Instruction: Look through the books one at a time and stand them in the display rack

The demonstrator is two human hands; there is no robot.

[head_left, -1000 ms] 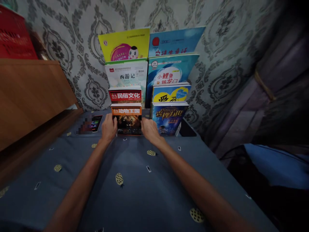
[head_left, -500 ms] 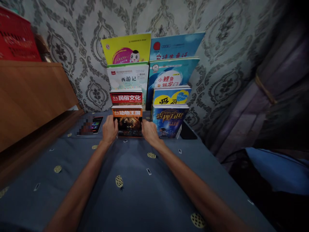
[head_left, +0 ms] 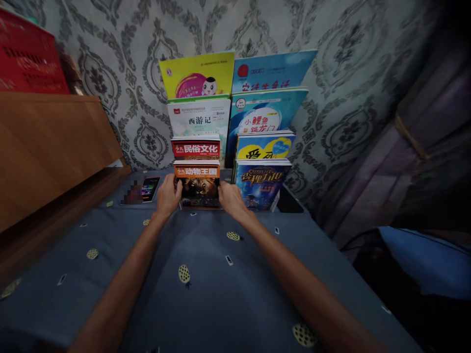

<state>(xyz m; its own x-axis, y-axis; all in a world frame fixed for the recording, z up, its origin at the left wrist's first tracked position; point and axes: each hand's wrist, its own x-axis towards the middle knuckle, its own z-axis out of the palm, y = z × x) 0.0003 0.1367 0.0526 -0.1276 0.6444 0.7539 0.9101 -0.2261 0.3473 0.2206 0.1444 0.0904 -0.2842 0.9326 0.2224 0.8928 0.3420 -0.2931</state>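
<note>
Upright at the front of the left row stands a book with an orange title band and a lion on its cover (head_left: 198, 187). My left hand (head_left: 169, 194) grips its left edge, and my right hand (head_left: 231, 198) grips the right edge; the fingertips behind it are partly hidden. Behind it rise a red-banded book (head_left: 196, 148), a pale book (head_left: 200, 120) and a yellow book (head_left: 196, 73). Just right of my right hand, a dark blue book (head_left: 261, 184) fronts the second row, ahead of a yellow-and-blue book (head_left: 265, 147) and two light blue books, the nearer one (head_left: 270, 110) lower.
The rows stand on a blue cloth (head_left: 206, 314) with a pineapple print, close to a patterned wall (head_left: 342, 98). A dark flat object (head_left: 290, 201) lies at right, a dark booklet (head_left: 149, 190) at left. A wooden cabinet (head_left: 55, 147) bears a red box (head_left: 29, 59). A curtain (head_left: 390, 181) hangs right.
The whole view has shifted slightly, so everything sits a little further right. Both hands keep their hold on the lion book, which stays in its place.
</note>
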